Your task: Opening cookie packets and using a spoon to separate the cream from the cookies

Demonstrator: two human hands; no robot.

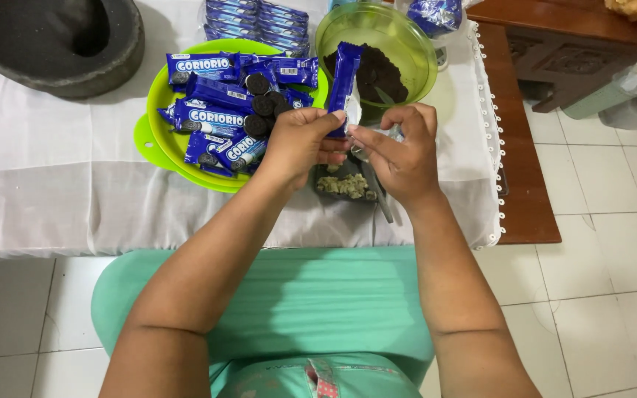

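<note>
1. At 11 o'clock we see a dark grey stone mortar, thick-walled, rough and matt, sitting on the white tablecloth; heavy, so unlikely to shift
2. Right of it, a lime-green plastic plate, glossy and round, piled w/ blue foil biscuit packs and a few loose dark sandwich biscuits; the stack is loose & slick, so we judge a nudge from a wrist could slide packs off the rim
3. Our left hand pinches the lower end of the blue wrapper, which stands upright at centre, just above the hands; thin crinkly foil, torn white at the bottom
4. Our right hand is clenched on the torn edge of that wrapper, fingers curled; a sharp tug could, we think, split the foil sideways and scatter crumbs onto the cloth
5. Below the hands, a small dark tray holds pale cream lumps; a metal utensil lies beside it
6. At 12–1 o'clock, a translucent green bowl holds dark, fine, dry biscuit crumbs; it sits close to the lace-trimmed table edge, so a knock could tip it
</note>
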